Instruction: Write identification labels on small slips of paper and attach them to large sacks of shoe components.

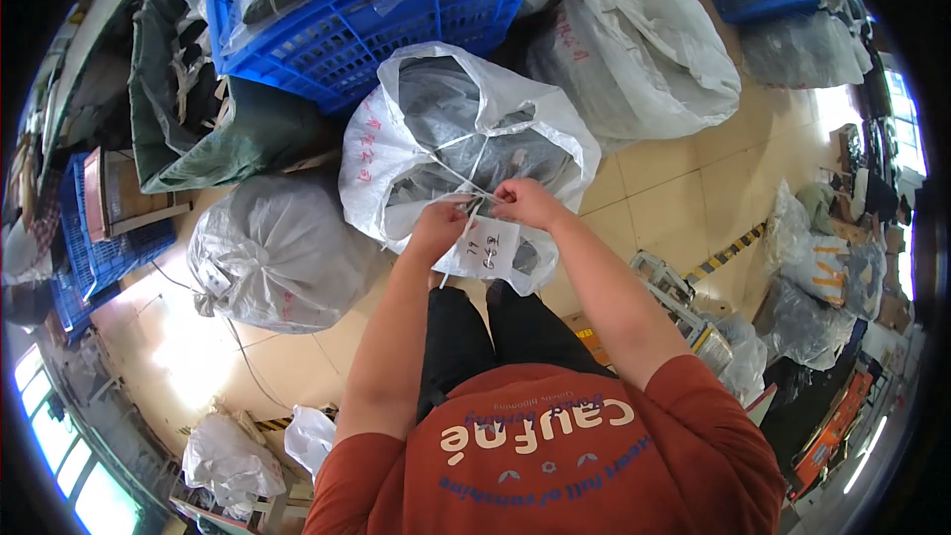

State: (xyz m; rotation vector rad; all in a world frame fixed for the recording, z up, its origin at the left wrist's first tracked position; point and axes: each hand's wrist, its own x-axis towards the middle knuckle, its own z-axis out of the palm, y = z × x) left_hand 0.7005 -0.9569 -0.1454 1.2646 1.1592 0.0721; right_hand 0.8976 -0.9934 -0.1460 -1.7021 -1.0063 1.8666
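Observation:
In front of me stands a large white woven sack (369, 154) with its mouth partly gathered, and grey plastic-wrapped contents show through the gaps. A white cord (477, 160) runs across the mouth. Both my hands meet over the near side of the sack. My left hand (439, 230) pinches the cord near a white paper tag (488, 248) with handwriting. My right hand (525, 204) also has its fingers closed on the cord, just right of the left hand. The tag hangs below my fingers against the sack.
Beyond the sack is a blue plastic crate (386, 25) holding bagged goods. A tied grey sack (277, 253) stands at left, with a dark green sack (233, 129) behind it. Another white sack (634, 59) is at the far right. Equipment (684, 302) stands right of my legs.

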